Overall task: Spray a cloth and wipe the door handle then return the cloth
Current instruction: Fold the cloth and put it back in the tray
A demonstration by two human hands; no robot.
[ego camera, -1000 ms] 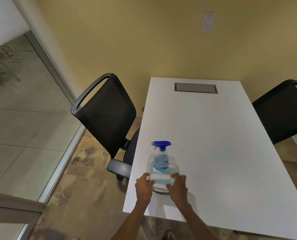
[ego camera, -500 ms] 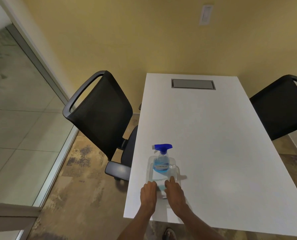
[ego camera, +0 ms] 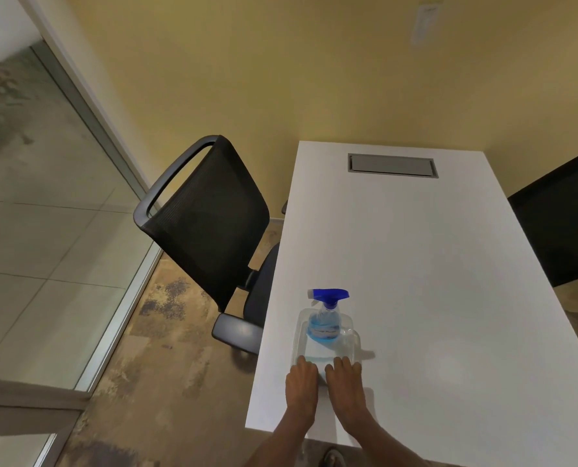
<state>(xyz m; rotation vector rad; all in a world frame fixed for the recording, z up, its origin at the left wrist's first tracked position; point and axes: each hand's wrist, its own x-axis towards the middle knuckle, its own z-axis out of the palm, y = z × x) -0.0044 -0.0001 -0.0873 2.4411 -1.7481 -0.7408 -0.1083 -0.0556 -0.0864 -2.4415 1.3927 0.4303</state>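
Note:
A clear plastic tray (ego camera: 355, 336) sits near the front left corner of the white table (ego camera: 415, 257). A spray bottle (ego camera: 325, 323) with blue liquid and a blue trigger head stands upright at the tray's far end. A pale folded cloth (ego camera: 315, 350) lies in the tray in front of the bottle. My left hand (ego camera: 301, 382) and my right hand (ego camera: 346, 381) lie side by side, palms down, with their fingers curled over the cloth's near end at the tray's front rim. No door handle is in view.
A black mesh office chair (ego camera: 210, 217) stands close to the table's left side. A second black chair (ego camera: 563, 224) is at the right. A glass wall with a metal frame (ego camera: 119, 318) runs along the left. A grey cable hatch (ego camera: 392, 165) is set in the table's far end.
Both hands, holding the cloth above the tray a second ago, have lowered it into the tray and drawn together at its near edge. The bottle has not moved.

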